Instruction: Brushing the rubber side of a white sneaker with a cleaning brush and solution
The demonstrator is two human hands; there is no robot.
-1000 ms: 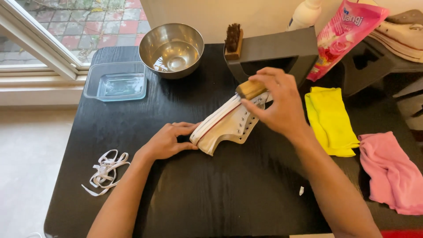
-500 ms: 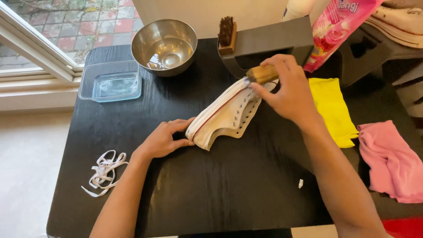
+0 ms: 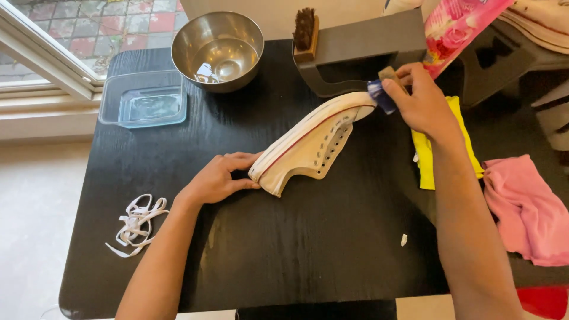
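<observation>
Scrubbing in hand: the right hand grips a brush at the toe of a shoe lying sideways mid-table. The left hand, fingers pressed to the heel, steadies it. Further strokes likely need that firm hold.

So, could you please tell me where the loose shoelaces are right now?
In the head view, the shoelaces lie in a heap near the table's left edge, just left of the left forearm and below the clear plastic tray.
</observation>
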